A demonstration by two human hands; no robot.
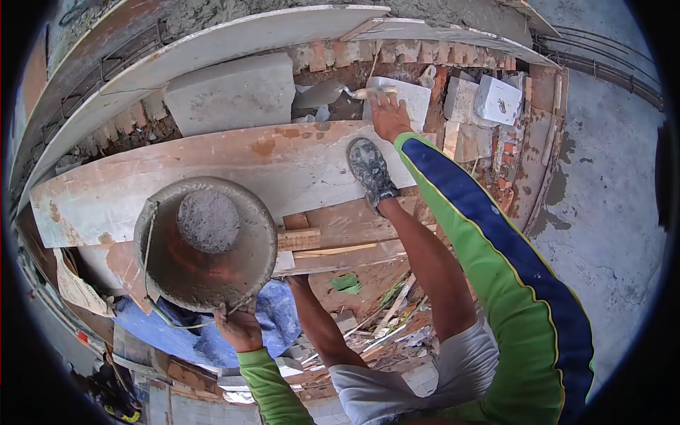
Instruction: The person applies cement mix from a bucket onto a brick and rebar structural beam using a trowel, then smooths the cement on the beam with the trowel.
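My left hand (239, 327) is closed on the near rim of a mortar-coated bucket (205, 273), its fingers hooked over the edge. The bucket is tipped so that I look into it; a grey mass of mortar (208, 221) lies at its bottom. A thin handle hangs along its left side. Stretched out at the far side, my right hand (389, 117) has its fingertips at the wooden handle of a trowel (320, 95). The fingers look extended rather than wrapped round it. The trowel blade lies beside a large grey block (232, 93), and a white block (411, 100) is under the handle.
My shoe (370, 170) rests on a long stained board (262, 152). A curved panel (205, 49) stands along the back, with wet mortar (262, 14) beyond it. White blocks (499, 100) sit at the right. Blue sheeting (273, 319) and wood scraps (393, 312) lie below.
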